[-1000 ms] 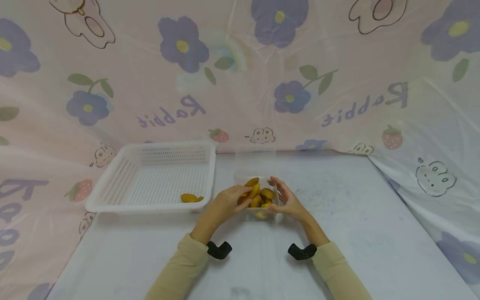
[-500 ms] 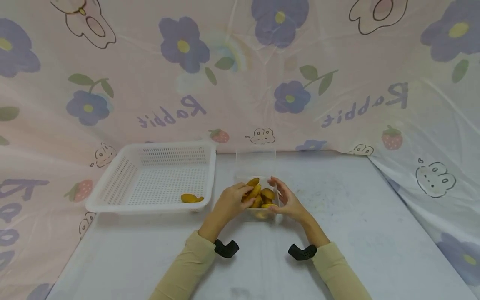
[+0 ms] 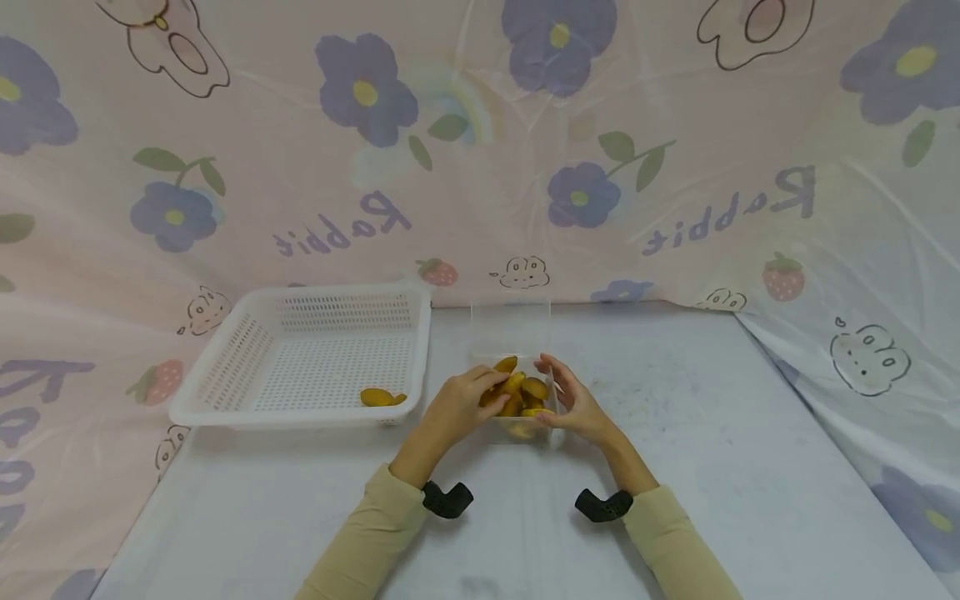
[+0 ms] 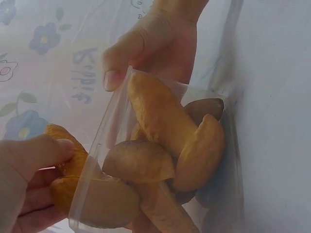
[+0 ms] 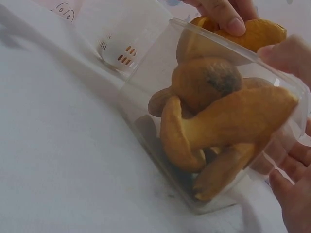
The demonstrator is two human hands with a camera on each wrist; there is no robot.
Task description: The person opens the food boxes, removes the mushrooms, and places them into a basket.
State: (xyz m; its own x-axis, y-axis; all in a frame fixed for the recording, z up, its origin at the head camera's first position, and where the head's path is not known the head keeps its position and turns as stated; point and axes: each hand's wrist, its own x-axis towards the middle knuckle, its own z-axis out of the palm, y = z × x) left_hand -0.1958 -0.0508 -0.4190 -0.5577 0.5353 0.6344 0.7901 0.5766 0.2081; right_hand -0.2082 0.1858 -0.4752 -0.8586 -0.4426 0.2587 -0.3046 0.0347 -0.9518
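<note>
A clear plastic box (image 3: 517,429) stands on the table, filled with yellow-brown mushrooms (image 5: 233,116) whose thick stems and rounded caps lie at many angles. At its left side, my left hand (image 3: 459,404) pinches a mushroom (image 4: 73,155) between thumb and fingers, right at the rim. Part of that mushroom sits behind the box wall in the left wrist view. My right hand (image 3: 583,410) grips the box from the right, thumb near the front corner and fingers toward the back. The box's lid (image 3: 510,325) is raised behind it.
A white perforated basket (image 3: 300,414) stands left of the box, with mushrooms (image 3: 377,397) in its near right corner. Behind the table (image 3: 712,467) hangs a printed cloth (image 3: 465,183). Black curved pieces (image 3: 447,500) sit at both wrists.
My left hand has moved slightly right and farther over the box since the first frame, with small finger shifts at the mushrooms. The right hand, box and basket keep their places.
</note>
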